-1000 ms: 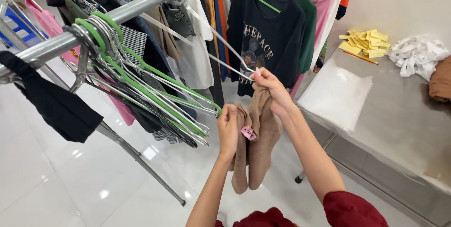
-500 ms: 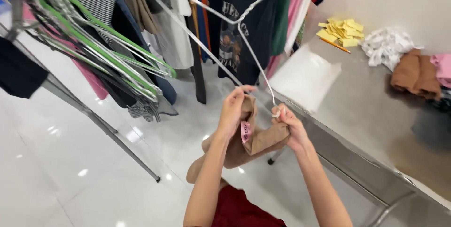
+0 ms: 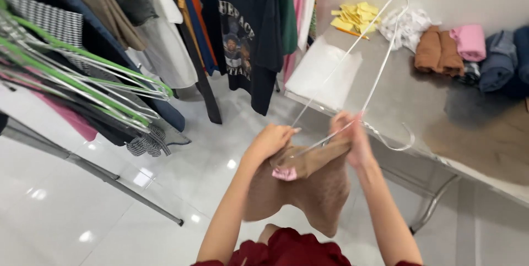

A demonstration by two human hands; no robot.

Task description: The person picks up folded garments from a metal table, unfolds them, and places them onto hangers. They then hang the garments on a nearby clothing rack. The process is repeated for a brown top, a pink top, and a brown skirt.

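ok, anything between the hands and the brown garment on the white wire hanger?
Nothing visible. Left hand and right hand both grip the top edge of the brown knit garment, with the white wire hanger threaded through it. A small pink tag hangs at the edge.

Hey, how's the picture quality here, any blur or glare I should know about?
Head view: both hands, left hand and right hand, and the brown garment are smeared by motion blur; the white hanger is streaked; the glossy floor shows bright glare spots; the black shirt on the rack reads fairly sharp.
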